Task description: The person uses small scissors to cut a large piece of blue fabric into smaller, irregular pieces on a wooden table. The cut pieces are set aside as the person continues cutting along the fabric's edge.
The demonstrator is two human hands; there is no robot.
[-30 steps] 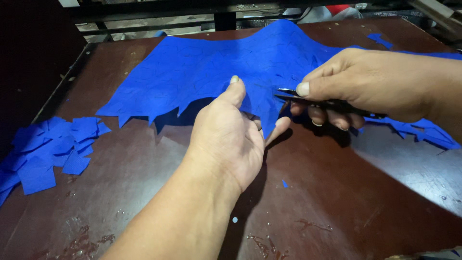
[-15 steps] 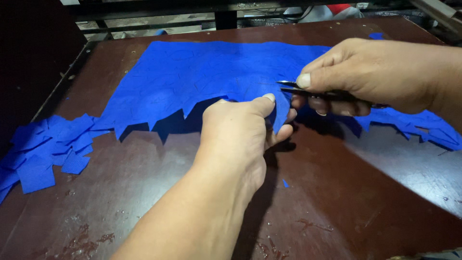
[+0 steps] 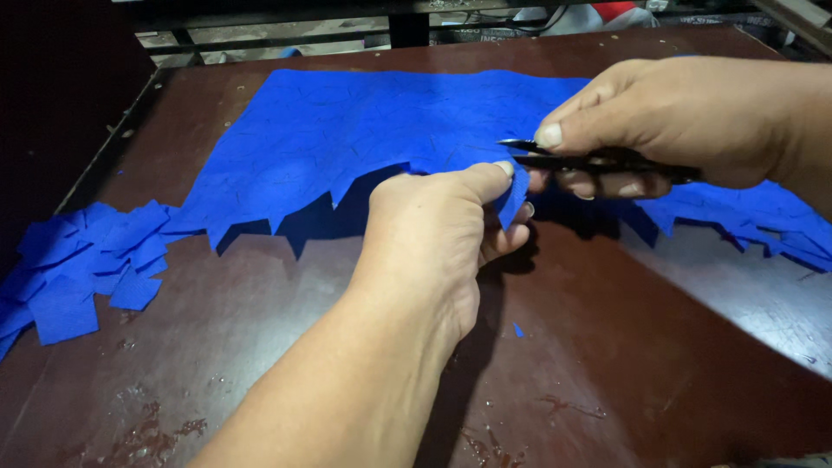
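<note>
Scraps (image 3: 69, 269): pile of cut blue pieces at the tabletop's left edge, well apart from both hands.
Tabletop (image 3: 624, 373): dark brown, scuffed and stained near the front.
Sheet (image 3: 364, 139): large blue sheet spread flat across the tabletop, its near edge cut into jagged points.
Left hand (image 3: 433, 243): closed, pinching a flap at the sheet's near edge between thumb and fingers.
Speck (image 3: 517, 329): tiny blue bit on the tabletop just right of the left hand.
Snips (image 3: 589, 162): black, blades pointing left, at the pinched flap.
Right hand (image 3: 685, 121): closed around the snips, thumb on top, above the sheet's right part.
</note>
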